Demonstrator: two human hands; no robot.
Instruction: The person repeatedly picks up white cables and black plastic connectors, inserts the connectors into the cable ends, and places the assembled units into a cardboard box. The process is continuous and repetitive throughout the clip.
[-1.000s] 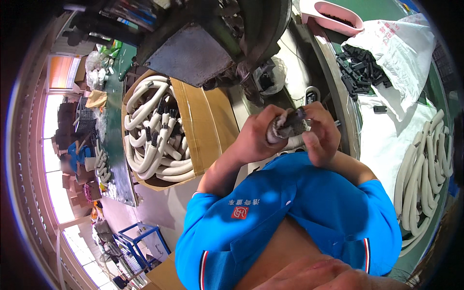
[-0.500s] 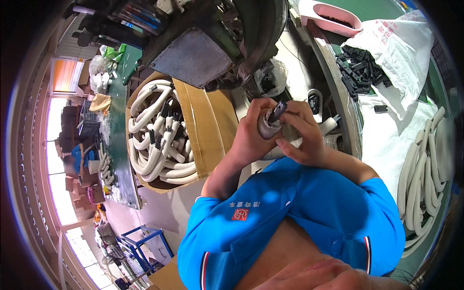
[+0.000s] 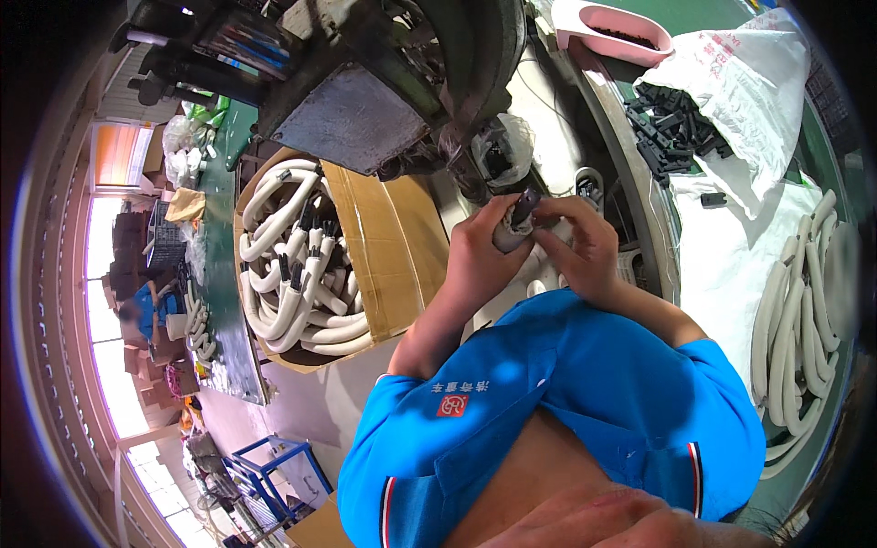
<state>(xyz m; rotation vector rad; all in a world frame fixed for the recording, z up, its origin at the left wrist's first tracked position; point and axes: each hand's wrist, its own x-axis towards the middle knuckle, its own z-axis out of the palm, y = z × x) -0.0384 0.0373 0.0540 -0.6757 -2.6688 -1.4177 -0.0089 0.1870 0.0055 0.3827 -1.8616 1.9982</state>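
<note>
My left hand (image 3: 481, 254) is wrapped round the end of a white padded tube (image 3: 508, 239), holding it up in front of my chest. From the tube's open end a black plastic connector (image 3: 524, 203) sticks out, pointing up and slightly right. Close against that end, my right hand (image 3: 585, 248) has its thumb and forefinger pinched together at the rim beside the connector. Whatever lies between those fingertips is too small to make out. The tube's lower part is mostly hidden by my hands.
A cardboard box (image 3: 402, 251) full of white tubes with black ends stands to the left. Above it looms a dark machine (image 3: 352, 119). At right are loose black connectors (image 3: 671, 128), a white sack (image 3: 754, 100), a pink scoop (image 3: 626, 35) and more white tubes (image 3: 793, 320).
My right thumb has come up from below the tube to meet the forefinger at its rim. My left hand has tilted slightly with the tube.
</note>
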